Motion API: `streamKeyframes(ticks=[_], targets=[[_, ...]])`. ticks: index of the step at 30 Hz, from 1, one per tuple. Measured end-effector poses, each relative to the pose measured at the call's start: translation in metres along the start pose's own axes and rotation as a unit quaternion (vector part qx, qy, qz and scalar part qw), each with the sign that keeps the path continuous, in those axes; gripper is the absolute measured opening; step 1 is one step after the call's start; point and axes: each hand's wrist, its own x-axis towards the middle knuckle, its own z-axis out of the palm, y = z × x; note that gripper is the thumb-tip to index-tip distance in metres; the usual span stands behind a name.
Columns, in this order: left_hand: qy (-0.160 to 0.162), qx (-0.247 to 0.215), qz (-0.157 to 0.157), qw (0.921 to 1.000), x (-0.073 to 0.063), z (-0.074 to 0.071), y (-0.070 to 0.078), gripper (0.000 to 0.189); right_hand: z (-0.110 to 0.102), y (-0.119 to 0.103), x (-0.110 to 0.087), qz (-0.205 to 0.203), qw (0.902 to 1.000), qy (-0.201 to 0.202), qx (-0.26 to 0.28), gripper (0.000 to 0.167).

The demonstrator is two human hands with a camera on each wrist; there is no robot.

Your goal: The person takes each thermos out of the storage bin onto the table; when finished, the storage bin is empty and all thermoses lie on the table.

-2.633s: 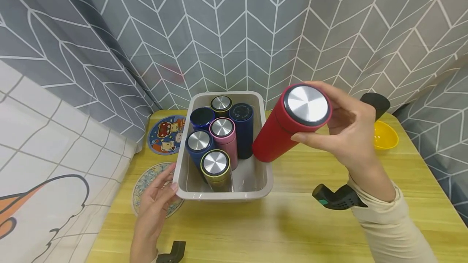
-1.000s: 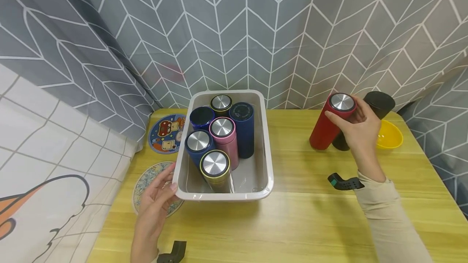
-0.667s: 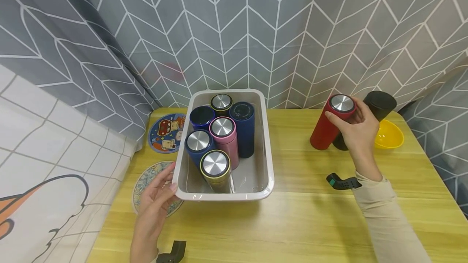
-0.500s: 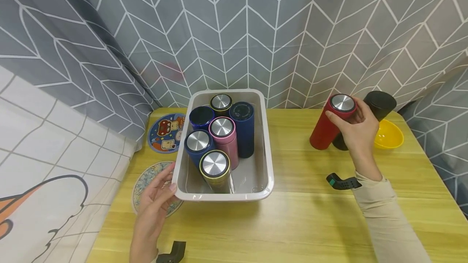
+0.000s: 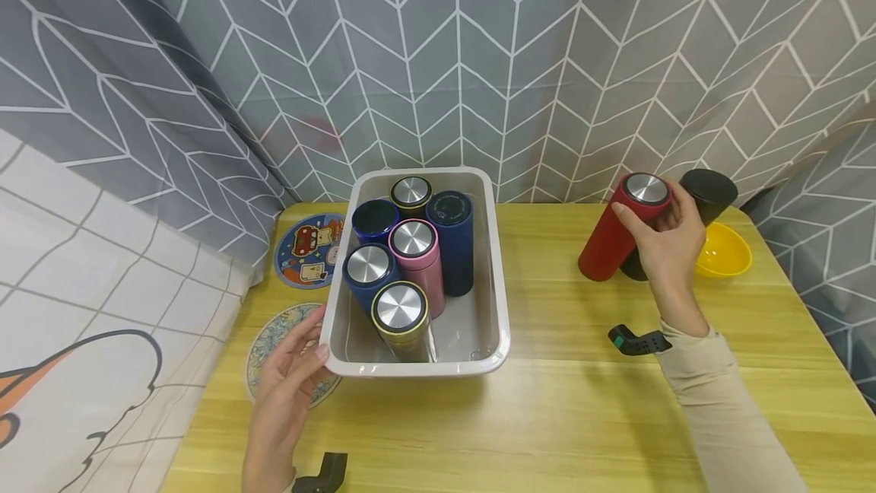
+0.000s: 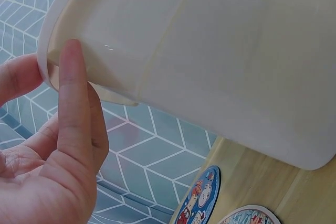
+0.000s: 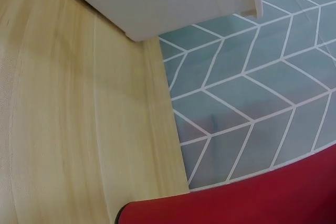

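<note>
My right hand (image 5: 667, 238) grips a red thermos bottle (image 5: 609, 246) near its silver-topped lid, at the right of the table in the head view. The bottle's base is at the tabletop; its side fills the lower right of the right wrist view, where the hand is hidden. A light grey plastic bin (image 5: 503, 310) stands mid-table, with several upright thermos bottles inside, including a pink one (image 5: 427, 280) and a gold one (image 5: 411, 337). With thumb and fingers, my left hand (image 5: 282, 386) holds the bin's near left rim; the left wrist view has one finger straight along the outer wall (image 6: 210, 77).
Close behind the red bottle stands a black tumbler (image 5: 708, 192), partly hidden. A yellow bowl (image 5: 725, 253) sits to its right. Two round patterned mats, one blue (image 5: 308, 253) and one pale (image 5: 263, 356), lie left of the bin. A grey patterned curtain (image 5: 438, 59) hangs behind the table.
From beside the bin's right rim, my right hand has carried the red bottle right and down to the table near the black tumbler. Lately it has barely moved. The left hand stays on the bin.
</note>
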Motion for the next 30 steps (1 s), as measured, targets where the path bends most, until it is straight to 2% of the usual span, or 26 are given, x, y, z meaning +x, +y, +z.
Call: streamKeyframes(ticks=[8,18,24,26,30], targets=[[0.001,0.000,0.006,1.0000,-0.001,-0.001,-0.002,0.049,-0.001,-0.003,-0.003,-0.020,0.9994,-0.010,-0.027,0.080],[-0.003,-0.003,0.010,0.9999,-0.002,-0.002,-0.002,0.049,-0.002,-0.015,-0.004,-0.060,0.9975,0.005,-0.037,0.080],[-0.001,-0.005,0.010,0.9999,-0.001,-0.002,-0.002,0.049,0.002,-0.033,-0.007,-0.102,0.9928,0.015,-0.061,0.074],[0.001,-0.003,0.007,1.0000,-0.001,-0.002,-0.002,0.049,0.004,-0.042,-0.010,-0.111,0.9919,0.007,-0.061,0.071],[-0.004,-0.011,0.010,0.9999,-0.002,-0.002,-0.002,0.049,0.009,-0.064,-0.019,-0.121,0.9897,-0.039,-0.066,0.068]])
